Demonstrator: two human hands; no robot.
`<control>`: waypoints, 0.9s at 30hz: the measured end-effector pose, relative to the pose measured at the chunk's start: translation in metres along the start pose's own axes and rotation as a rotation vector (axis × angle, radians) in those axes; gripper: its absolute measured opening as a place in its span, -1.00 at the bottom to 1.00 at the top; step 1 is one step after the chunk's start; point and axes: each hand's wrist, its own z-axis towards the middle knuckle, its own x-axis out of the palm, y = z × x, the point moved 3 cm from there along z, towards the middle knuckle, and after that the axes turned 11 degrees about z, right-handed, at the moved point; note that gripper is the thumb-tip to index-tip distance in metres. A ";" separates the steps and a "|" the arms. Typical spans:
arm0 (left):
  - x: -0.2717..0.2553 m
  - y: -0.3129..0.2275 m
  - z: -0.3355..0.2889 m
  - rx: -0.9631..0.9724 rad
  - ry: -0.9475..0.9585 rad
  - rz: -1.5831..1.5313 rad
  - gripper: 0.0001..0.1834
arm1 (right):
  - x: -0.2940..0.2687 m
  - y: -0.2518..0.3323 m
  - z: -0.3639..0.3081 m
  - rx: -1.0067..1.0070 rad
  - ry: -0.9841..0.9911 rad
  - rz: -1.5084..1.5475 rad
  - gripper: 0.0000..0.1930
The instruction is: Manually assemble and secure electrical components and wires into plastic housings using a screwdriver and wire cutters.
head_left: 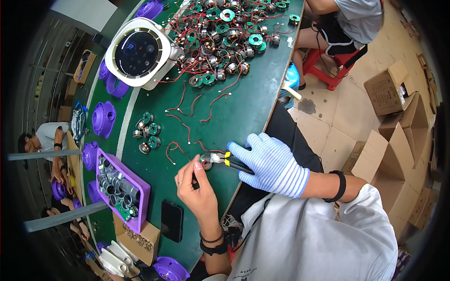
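Note:
My right hand (275, 165), in a blue-and-white striped knit glove, is closed round the black-and-yellow handles of a pair of pliers (237, 164). Bare, with bracelets at the wrist, my left hand (198, 189) pinches a small round motor part (206, 164) with green and reddish colouring at its fingertips. The pliers' metal jaws are at that part, which the fingers partly hide. Just beyond lie loose red-and-black wires with white plugs, one of them a curved wire (209, 108). Left of these sits a small group of motors with green ring boards (153, 129).
A large motor pile (213, 61) covers the table's far end beside a white appliance with a round black panel (137, 53). Nearer are a purple tray (144, 199) of metal cylinders, a black phone (172, 220) and a cardboard box (152, 232). Other people sit nearby; cartons (389, 91) stand right.

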 end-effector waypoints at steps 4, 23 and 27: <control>-0.011 -0.021 0.001 0.116 -0.062 0.058 -0.60 | -0.003 0.005 0.007 0.018 0.066 -0.037 -0.39; -0.024 -0.006 0.014 0.150 0.163 -0.094 -0.78 | 0.025 0.007 0.035 0.212 -0.173 0.628 -0.57; -0.026 -0.015 0.015 0.203 0.166 -0.039 -0.85 | 0.025 0.007 0.055 0.191 -0.103 0.506 -0.57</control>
